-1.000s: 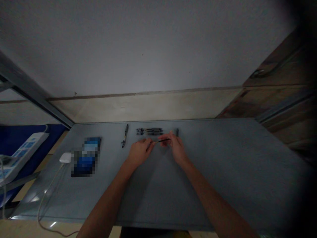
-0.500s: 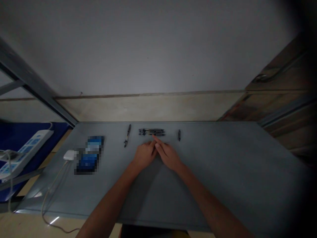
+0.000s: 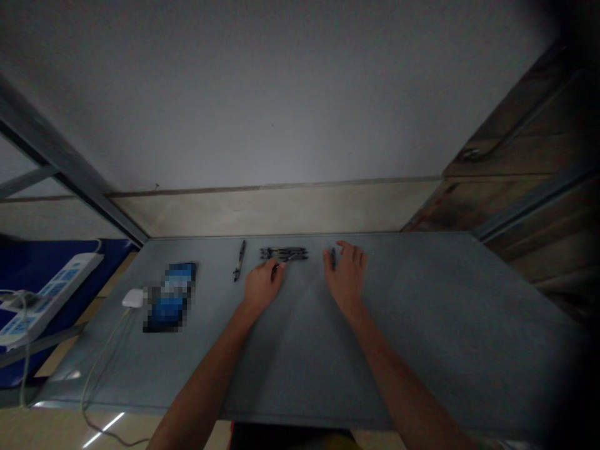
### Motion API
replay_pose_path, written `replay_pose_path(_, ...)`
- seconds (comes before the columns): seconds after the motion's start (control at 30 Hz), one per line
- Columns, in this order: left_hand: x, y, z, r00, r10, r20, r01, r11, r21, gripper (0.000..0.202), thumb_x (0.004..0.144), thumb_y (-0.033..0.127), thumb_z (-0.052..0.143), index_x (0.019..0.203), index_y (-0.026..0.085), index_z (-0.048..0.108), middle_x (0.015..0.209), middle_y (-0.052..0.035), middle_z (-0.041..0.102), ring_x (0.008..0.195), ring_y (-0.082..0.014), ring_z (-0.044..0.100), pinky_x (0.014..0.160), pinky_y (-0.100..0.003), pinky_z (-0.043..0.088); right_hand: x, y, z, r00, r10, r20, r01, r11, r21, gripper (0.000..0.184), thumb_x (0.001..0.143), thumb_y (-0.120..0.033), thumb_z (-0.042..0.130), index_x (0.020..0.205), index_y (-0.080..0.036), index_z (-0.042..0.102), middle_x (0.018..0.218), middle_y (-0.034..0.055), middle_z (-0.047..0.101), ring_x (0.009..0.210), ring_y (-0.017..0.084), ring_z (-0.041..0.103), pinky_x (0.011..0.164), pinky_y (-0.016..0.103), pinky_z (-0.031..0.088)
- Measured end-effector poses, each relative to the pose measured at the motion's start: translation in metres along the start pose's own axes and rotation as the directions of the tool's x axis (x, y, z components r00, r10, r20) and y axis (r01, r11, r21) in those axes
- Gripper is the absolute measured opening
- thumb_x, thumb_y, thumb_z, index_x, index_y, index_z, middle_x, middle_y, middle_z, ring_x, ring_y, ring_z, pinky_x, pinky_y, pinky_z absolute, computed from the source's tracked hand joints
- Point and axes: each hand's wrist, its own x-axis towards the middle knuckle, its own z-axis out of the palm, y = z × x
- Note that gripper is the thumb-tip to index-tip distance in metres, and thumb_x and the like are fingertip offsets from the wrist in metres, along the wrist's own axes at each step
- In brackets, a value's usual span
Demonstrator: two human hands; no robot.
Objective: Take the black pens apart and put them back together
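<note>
My left hand (image 3: pixel 263 285) is closed, thumb and fingertips together around a slim dark pen (image 3: pixel 275 270), mostly hidden by the fingers. Just beyond it, several dark pens (image 3: pixel 284 251) lie sideways in a close group on the grey table (image 3: pixel 300 362). My right hand (image 3: pixel 347 273) has its fingers apart, with thumb and forefinger on either side of a short dark pen piece (image 3: pixel 333 257) lying on the table. Whether they touch it I cannot tell. Left of my left hand, a single pen (image 3: pixel 239 260) lies at a slant.
A phone-like device with a pixelated screen (image 3: pixel 169 297) lies on the left, beside a white charger-like block (image 3: pixel 133 298) with a cable (image 3: pixel 100 362). Further left, a white power strip (image 3: pixel 51 300) rests on a blue surface. A wall (image 3: pixel 281 212) borders the table's back edge.
My hands were together in front of the pen group and have parted. The right moved right to the short pen piece and spread its fingers; the left shifted slightly left.
</note>
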Motion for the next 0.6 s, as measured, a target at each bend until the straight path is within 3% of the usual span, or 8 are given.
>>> replay_pose_path(0.1, 0.000, 0.000, 0.001, 1.000, -0.025, -0.015, 0.025, 1.000, 0.010, 0.037, 0.098, 0.045, 0.036, 0.096, 0.022, 0.065, 0.091, -0.0067, 0.074, 0.085, -0.0201, 0.069, 0.071, -0.027, 0.047, 0.004, 0.014, 0.002, 0.996, 0.092, 0.018, -0.088, 0.980, -0.181, 0.049, 0.086, -0.045, 0.058, 0.119, -0.009, 0.057, 0.116, 0.0254, 0.057, 0.112, 0.039, 0.047, 0.095, 0.051, 0.037)
replay_pose_path(0.2, 0.000, 0.001, 0.003, 0.999, -0.032, -0.005, 0.032, 0.999, 0.010, 0.037, 0.097, 0.047, 0.038, 0.099, 0.023, 0.067, 0.094, -0.0069, 0.073, 0.088, -0.0207, 0.068, 0.073, -0.028, 0.048, 0.000, 0.019, 0.004, 0.986, 0.146, 0.080, -0.127, 0.970, -0.207, 0.031, 0.086, -0.039, 0.059, 0.104, -0.015, 0.062, 0.113, 0.0235, 0.058, 0.111, 0.040, 0.048, 0.089, 0.051, 0.038)
replay_pose_path(0.37, -0.001, 0.002, 0.004, 1.000, -0.021, 0.009, 0.021, 1.000, -0.003, 0.036, 0.096, 0.046, 0.041, 0.104, 0.024, 0.068, 0.091, -0.0061, 0.073, 0.087, -0.0203, 0.067, 0.075, -0.028, 0.048, 0.003, 0.019, 0.005, 0.970, 0.172, 0.170, -0.196, 0.971, 0.134, 0.009, 0.083, -0.025, 0.057, 0.087, -0.019, 0.062, 0.099, 0.0170, 0.064, 0.107, 0.037, 0.054, 0.092, 0.052, 0.037)
replay_pose_path(0.5, -0.003, 0.002, 0.002, 1.000, -0.005, -0.007, 0.005, 1.000, -0.008, 0.036, 0.096, 0.046, 0.041, 0.107, 0.024, 0.067, 0.090, -0.0061, 0.072, 0.085, -0.0201, 0.067, 0.073, -0.028, 0.048, 0.009, 0.016, 0.003, 0.955, 0.072, 0.287, -0.170, 0.927, 0.335, 0.015, 0.084, -0.031, 0.057, 0.093, -0.020, 0.064, 0.091, 0.0091, 0.070, 0.085, 0.024, 0.064, 0.081, 0.038, 0.047)
replay_pose_path(0.6, -0.003, 0.002, 0.002, 1.000, -0.003, -0.012, 0.003, 1.000, -0.003, 0.036, 0.096, 0.047, 0.041, 0.107, 0.025, 0.068, 0.089, -0.0061, 0.071, 0.083, -0.0203, 0.067, 0.072, -0.029, 0.048, 0.009, 0.010, 0.002, 0.943, 0.013, 0.332, -0.168, 0.881, 0.443, 0.021, 0.084, -0.037, 0.057, 0.095, -0.021, 0.066, 0.092, 0.0067, 0.071, 0.081, 0.021, 0.065, 0.077, 0.034, 0.049)
